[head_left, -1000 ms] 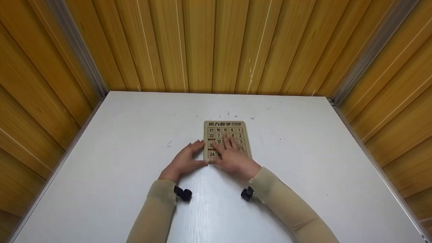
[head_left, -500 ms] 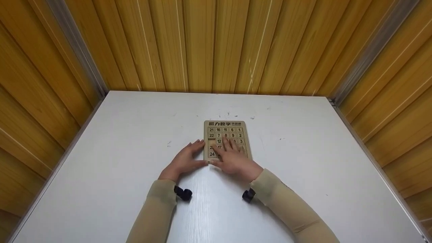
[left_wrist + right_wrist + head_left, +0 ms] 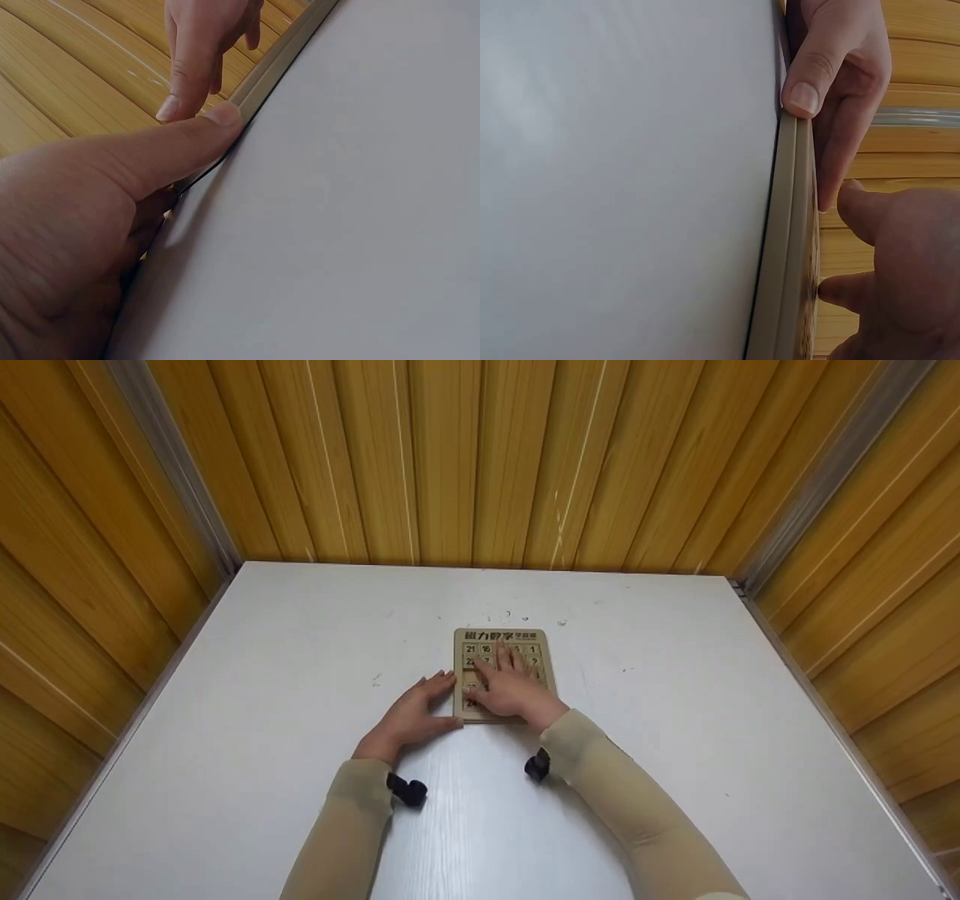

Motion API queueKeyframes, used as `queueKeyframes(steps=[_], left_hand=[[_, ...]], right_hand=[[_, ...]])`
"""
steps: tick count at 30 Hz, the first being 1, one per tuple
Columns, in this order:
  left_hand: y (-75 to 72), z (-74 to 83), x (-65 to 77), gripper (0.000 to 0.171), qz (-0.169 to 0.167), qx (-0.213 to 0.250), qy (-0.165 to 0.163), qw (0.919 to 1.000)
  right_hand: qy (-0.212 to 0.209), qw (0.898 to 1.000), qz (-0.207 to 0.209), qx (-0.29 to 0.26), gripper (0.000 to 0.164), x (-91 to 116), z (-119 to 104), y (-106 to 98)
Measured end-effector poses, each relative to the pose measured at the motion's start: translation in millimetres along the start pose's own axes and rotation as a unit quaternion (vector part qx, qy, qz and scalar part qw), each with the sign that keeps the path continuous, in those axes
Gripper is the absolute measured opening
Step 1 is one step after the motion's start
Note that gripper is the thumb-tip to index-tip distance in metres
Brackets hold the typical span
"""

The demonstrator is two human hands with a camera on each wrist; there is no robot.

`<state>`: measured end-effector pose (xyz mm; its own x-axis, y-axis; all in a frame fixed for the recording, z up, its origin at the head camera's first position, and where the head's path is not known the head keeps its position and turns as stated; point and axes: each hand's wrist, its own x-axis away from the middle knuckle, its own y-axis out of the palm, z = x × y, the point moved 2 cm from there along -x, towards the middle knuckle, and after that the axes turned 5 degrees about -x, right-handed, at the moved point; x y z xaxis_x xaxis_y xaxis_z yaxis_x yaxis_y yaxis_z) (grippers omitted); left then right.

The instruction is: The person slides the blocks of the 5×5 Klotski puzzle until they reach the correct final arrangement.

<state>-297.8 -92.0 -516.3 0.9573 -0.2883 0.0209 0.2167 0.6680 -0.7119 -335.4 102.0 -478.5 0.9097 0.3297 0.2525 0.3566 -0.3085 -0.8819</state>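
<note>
A tan sliding number puzzle [image 3: 459, 694] lies flat, with dark characters along its top and rows of numbered tiles. My left hand [image 3: 412, 715] braces its near left corner: thumb against the near edge, fingers reaching along the left side. The right wrist view shows that thumb [image 3: 805, 97] pressed to the two-layer edge. Over the tiles spreads my right hand [image 3: 514, 690], its index fingertip at the 22 tile [image 3: 469, 661] and its thumb lower, near the 23. Below the 22 is a gap in the left column. My right hand covers most middle and right tiles.
The puzzle sits on a white table [image 3: 300, 660] with small dark marks [image 3: 561, 623] beyond it. Yellow wood-look panels [image 3: 510, 457] stand behind and at both sides. A small black camera [image 3: 409, 791] is strapped at each wrist, over beige sleeves [image 3: 337, 832].
The 23 tile slid down against the 24, widening the gap above it. My right hand then moved up the board, its index finger going from the 23 to the 22. My left hand stayed put.
</note>
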Motion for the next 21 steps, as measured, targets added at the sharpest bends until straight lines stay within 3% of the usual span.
queueKeyframes(steps=[21], left_hand=[[1.8, -2.3, -1.6, 0.081, 0.002, 0.005, 0.004, 1.0]], right_hand=[[-0.014, 1.0, -0.004, 0.011, 0.076, 25, -1, 8]])
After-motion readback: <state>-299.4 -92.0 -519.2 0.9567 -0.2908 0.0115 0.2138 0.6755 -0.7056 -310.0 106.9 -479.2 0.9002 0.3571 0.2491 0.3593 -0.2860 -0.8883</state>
